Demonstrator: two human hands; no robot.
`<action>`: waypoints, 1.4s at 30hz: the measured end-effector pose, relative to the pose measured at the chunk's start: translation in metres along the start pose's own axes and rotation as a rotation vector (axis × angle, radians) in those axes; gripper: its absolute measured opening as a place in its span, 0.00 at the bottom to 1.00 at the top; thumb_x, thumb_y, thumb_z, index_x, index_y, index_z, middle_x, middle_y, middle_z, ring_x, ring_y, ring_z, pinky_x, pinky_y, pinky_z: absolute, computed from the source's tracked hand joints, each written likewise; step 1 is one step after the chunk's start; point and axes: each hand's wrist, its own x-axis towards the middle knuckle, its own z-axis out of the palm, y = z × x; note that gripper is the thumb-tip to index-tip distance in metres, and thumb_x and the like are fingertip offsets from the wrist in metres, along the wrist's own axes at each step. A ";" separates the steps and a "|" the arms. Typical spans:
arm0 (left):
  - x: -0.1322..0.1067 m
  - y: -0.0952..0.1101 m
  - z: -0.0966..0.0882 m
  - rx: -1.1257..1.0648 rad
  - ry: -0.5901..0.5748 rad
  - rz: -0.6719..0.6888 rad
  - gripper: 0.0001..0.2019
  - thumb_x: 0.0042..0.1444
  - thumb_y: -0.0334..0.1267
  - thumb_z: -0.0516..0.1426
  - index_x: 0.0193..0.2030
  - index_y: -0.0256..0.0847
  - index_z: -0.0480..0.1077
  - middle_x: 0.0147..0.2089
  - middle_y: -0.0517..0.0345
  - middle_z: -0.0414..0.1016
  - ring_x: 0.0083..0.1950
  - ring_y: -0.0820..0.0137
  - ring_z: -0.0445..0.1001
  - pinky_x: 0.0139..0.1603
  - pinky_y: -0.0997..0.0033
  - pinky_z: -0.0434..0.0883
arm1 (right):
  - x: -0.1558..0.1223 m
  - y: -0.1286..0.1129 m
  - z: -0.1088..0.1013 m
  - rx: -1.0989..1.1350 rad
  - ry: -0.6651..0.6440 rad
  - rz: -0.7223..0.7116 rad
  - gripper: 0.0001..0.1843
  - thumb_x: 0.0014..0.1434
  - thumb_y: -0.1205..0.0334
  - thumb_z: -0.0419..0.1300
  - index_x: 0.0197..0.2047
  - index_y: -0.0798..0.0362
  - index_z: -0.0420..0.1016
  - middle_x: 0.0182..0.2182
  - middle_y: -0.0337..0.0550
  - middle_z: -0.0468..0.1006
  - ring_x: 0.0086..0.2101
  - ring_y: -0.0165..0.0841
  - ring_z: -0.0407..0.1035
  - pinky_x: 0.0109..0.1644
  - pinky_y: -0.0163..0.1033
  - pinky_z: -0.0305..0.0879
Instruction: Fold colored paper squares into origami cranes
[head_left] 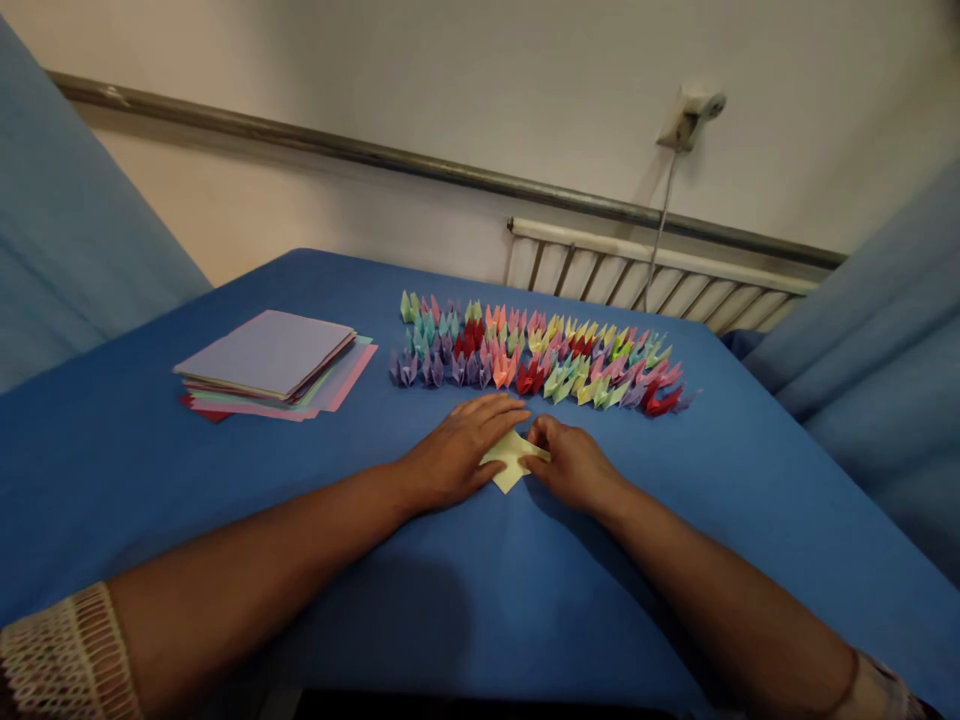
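Folded pale-yellow paper lies on blue tablecloth, between hands. Left hand: flat, thumb parted from fingers, covering paper's left side. Right hand: pinching right corner.

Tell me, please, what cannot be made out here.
In the head view:
Yellow paper: partly hidden by the left hand and right hand.
Folded paper figures: rear ones partly hidden by front ones, too small to count.
Paper stack: lower sheets mostly covered from above.
Left sleeve: cut off by the picture's edge.
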 end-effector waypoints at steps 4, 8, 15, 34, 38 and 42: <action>0.000 0.012 -0.011 -0.023 -0.035 -0.019 0.20 0.60 0.38 0.55 0.59 0.43 0.63 0.53 0.51 0.74 0.54 0.61 0.70 0.55 0.59 0.65 | -0.008 -0.011 -0.005 -0.174 0.046 -0.234 0.03 0.61 0.65 0.57 0.40 0.53 0.69 0.32 0.42 0.76 0.33 0.35 0.69 0.39 0.39 0.58; 0.000 0.022 -0.017 -0.061 -0.070 -0.151 0.09 0.60 0.37 0.53 0.40 0.40 0.74 0.34 0.56 0.75 0.38 0.65 0.72 0.41 0.67 0.66 | -0.014 -0.012 -0.009 -0.140 0.189 -0.424 0.07 0.64 0.63 0.54 0.45 0.52 0.70 0.35 0.46 0.77 0.36 0.38 0.70 0.44 0.44 0.61; 0.004 0.021 -0.003 -0.897 0.349 -0.720 0.14 0.50 0.45 0.62 0.37 0.36 0.75 0.31 0.58 0.76 0.29 0.70 0.71 0.30 0.73 0.67 | 0.000 -0.006 0.018 0.960 0.396 -0.055 0.31 0.48 0.54 0.69 0.52 0.47 0.62 0.50 0.47 0.71 0.40 0.36 0.73 0.41 0.43 0.70; 0.007 0.017 0.000 -1.223 0.337 -0.834 0.17 0.46 0.43 0.67 0.40 0.33 0.78 0.36 0.50 0.81 0.37 0.64 0.77 0.44 0.64 0.71 | 0.010 -0.012 0.030 1.233 0.194 0.188 0.20 0.44 0.48 0.69 0.31 0.52 0.68 0.22 0.36 0.77 0.21 0.29 0.71 0.20 0.30 0.61; 0.007 0.017 0.000 -1.193 0.312 -0.817 0.17 0.48 0.46 0.65 0.38 0.32 0.79 0.35 0.49 0.81 0.35 0.64 0.76 0.44 0.62 0.71 | 0.010 -0.011 0.030 1.209 0.216 0.176 0.19 0.46 0.50 0.69 0.32 0.52 0.68 0.22 0.36 0.76 0.21 0.28 0.71 0.19 0.30 0.61; 0.006 0.014 0.000 -1.180 0.324 -0.821 0.17 0.50 0.46 0.63 0.38 0.32 0.78 0.35 0.49 0.81 0.35 0.64 0.76 0.45 0.62 0.71 | 0.009 -0.011 0.029 1.207 0.221 0.175 0.19 0.46 0.50 0.69 0.32 0.52 0.68 0.22 0.35 0.76 0.20 0.27 0.70 0.19 0.29 0.61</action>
